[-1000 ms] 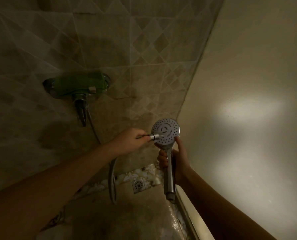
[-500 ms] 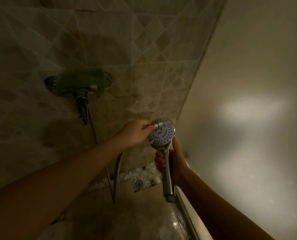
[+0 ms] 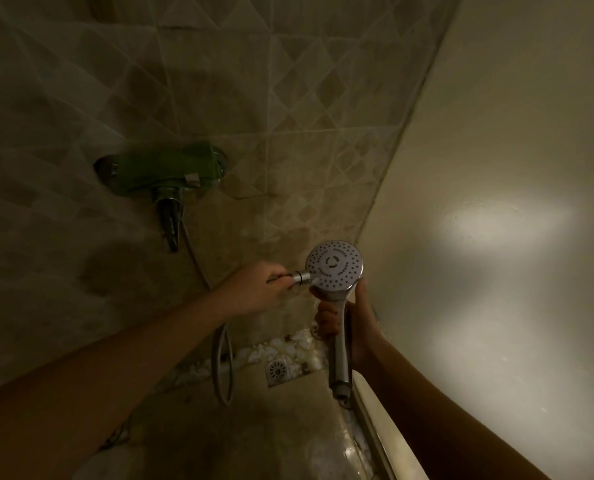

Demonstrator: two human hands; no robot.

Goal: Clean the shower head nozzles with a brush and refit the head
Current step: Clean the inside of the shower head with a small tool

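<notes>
Head-worn view, forward and down

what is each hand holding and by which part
The right-hand grip holds the shower head by its handle. The left-hand grip pinches the brush by its thin stem, tip at the nozzle face's left edge.

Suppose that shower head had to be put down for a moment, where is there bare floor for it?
The floor is bare below the drain, between the hose loop and the rail. It is crowded higher up, where the left hand holds the brush at the shower head gripped by the right hand.
</notes>
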